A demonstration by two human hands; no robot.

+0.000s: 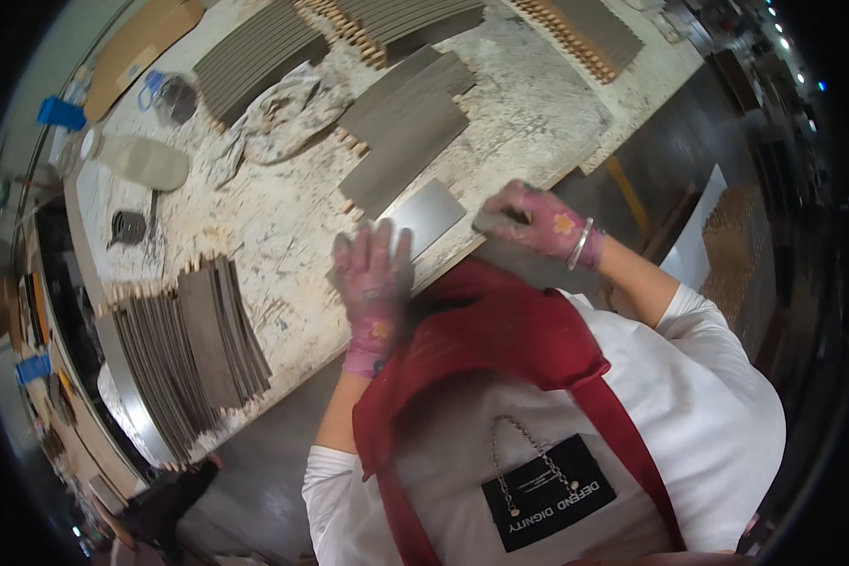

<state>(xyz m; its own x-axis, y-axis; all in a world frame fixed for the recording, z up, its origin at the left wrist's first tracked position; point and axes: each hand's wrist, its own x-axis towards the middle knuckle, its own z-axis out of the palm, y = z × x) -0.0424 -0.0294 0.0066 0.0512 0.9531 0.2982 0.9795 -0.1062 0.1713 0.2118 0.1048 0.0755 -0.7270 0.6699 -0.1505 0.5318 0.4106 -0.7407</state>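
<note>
My left hand (pixel 375 274), in a pink and grey work glove with a flower print, rests with its fingers stretched out at the left end of a smooth grey panel (pixel 427 219). This panel lies at the table's near edge. My right hand (pixel 536 224), gloved alike and with a bracelet at the wrist, is just past the panel's right end, over the edge. Its fingers are curled together; anything in them is too dark to make out. Beyond the panel, grey-brown boards (pixel 406 162) with small wooden tabs on their ends lie overlapping.
Standing boards (pixel 184 344) fill the table's near left. More stacked boards (pixel 259 66) line the far side, beside a crumpled stained cloth (pixel 288 113). A cloudy plastic jug (pixel 146 160), a clear bottle (pixel 172 99) and a black coil-like thing (pixel 127 226) stand at left on the paint-marked table (pixel 538 113).
</note>
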